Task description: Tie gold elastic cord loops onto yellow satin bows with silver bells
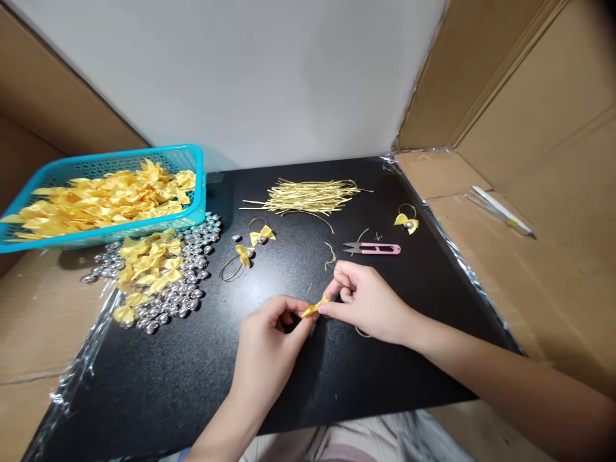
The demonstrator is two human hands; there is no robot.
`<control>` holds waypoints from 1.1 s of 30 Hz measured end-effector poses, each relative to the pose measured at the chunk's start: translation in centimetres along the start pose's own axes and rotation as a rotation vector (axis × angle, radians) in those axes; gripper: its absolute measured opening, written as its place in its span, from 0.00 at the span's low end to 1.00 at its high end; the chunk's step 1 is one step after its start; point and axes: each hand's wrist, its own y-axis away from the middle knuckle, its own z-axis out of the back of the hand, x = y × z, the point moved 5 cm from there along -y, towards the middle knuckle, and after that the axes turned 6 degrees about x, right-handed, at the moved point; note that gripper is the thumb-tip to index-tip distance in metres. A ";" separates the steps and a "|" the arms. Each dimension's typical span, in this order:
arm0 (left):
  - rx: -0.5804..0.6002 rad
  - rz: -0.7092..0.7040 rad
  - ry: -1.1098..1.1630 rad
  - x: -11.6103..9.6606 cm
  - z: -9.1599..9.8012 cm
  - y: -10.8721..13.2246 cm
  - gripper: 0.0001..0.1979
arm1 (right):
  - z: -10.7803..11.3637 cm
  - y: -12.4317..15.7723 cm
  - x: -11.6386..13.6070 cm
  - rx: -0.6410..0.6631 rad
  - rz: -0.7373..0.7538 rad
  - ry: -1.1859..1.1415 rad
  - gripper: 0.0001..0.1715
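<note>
A small yellow ribbon bow [312, 310] is pinched between both hands above the front middle of the black table. My left hand [272, 340] grips its left end between thumb and fingertips. On the bow's right side, my right hand [368, 301] closes thumb and index finger, the other fingers curled. A bit of gold cord [362, 332] shows below my right hand; whether it joins the bow is hidden. Pink thread snips [380, 248] lie just beyond my right hand, with thread scraps [330, 256] to their left.
A turquoise basket [199, 186] full of yellow bows stands at the left. Beside it lie silver bells [183, 301] and loose bows [154, 263]. Gold cords [312, 196] are bundled at the back. Bows with cord loops lie mid-table [262, 235] and at right [408, 222].
</note>
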 end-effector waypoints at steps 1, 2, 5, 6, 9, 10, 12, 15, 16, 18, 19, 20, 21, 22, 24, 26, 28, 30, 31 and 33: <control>0.009 0.006 -0.011 0.0 0.0 0.0 0.06 | 0.0 0.0 -0.1 -0.006 0.001 0.016 0.25; 0.022 0.012 -0.019 0.0 0.0 -0.1 0.06 | 0.0 0.0 -0.2 -0.015 0.000 0.031 0.25; 0.068 0.035 -0.032 -0.1 -0.1 -0.3 0.10 | 0.1 -0.2 -0.4 -0.045 -0.010 0.072 0.25; 0.086 0.036 -0.047 -0.1 -0.1 -0.4 0.11 | 0.2 -0.2 -0.5 -0.052 -0.014 0.083 0.25; 0.135 0.025 -0.146 -0.3 -0.1 -0.8 0.12 | 0.3 -0.5 -0.7 -0.061 -0.024 0.105 0.25; 0.156 0.025 -0.182 -0.4 -0.1 -1.0 0.13 | 0.3 -0.6 -0.8 -0.065 -0.027 0.111 0.25; 0.202 0.037 -0.222 -0.4 -0.1 -1.3 0.14 | 0.2 -0.7 -0.8 -0.072 -0.031 0.119 0.26; 0.278 0.045 -0.227 -0.4 0.1 -2.0 0.15 | 0.0 -0.9 -0.8 -0.076 -0.031 0.138 0.26; 0.295 0.040 -0.233 -0.5 0.2 -2.2 0.16 | 0.1 -0.9 -0.7 -0.078 -0.024 0.159 0.25; 0.322 0.030 -0.267 -0.5 0.6 -2.8 0.18 | 0.6 -1.0 -0.4 -0.104 0.000 0.258 0.23; 0.335 0.029 -0.289 -0.4 0.8 -3.2 0.19 | 1.0 -1.0 -0.2 -0.132 0.013 0.344 0.21; 0.357 0.031 -0.301 -0.4 1.0 -3.5 0.19 | 1.5 -1.0 0.0 -0.168 0.024 0.449 0.18; 0.377 0.037 -0.307 -0.3 1.1 -3.9 0.20 | 2.1 -1.0 0.2 -0.199 0.028 0.566 0.16; 0.393 0.042 -0.307 -0.3 1.2 -4.2 0.20 | 2.6 -1.1 0.3 -0.220 0.023 0.677 0.15; 0.440 0.051 -0.323 -0.4 1.4 -4.8 0.21 | 3.3 -1.3 0.2 -0.229 0.004 0.832 0.14; 0.482 0.057 -0.382 -0.6 1.8 -5.2 0.22 | 3.6 -1.5 0.1 -0.214 0.001 0.890 0.13; 0.487 0.075 -0.460 -0.7 2.7 -5.5 0.23 | 3.5 -1.6 0.0 -0.215 0.024 0.896 0.12; 0.426 0.065 -0.518 -1.0 4.0 -6.2 0.23 | 3.3 -1.6 -0.1 -0.221 0.053 0.883 0.10; 0.371 0.012 -0.529 -1.4 4.7 -6.9 0.22 | 3.1 -1.6 -0.1 -0.225 0.064 0.865 0.10; 0.159 -0.206 -0.590 -2.9 5.7 -8.5 0.18 | 3.1 -1.6 -0.2 -0.239 0.079 0.805 0.09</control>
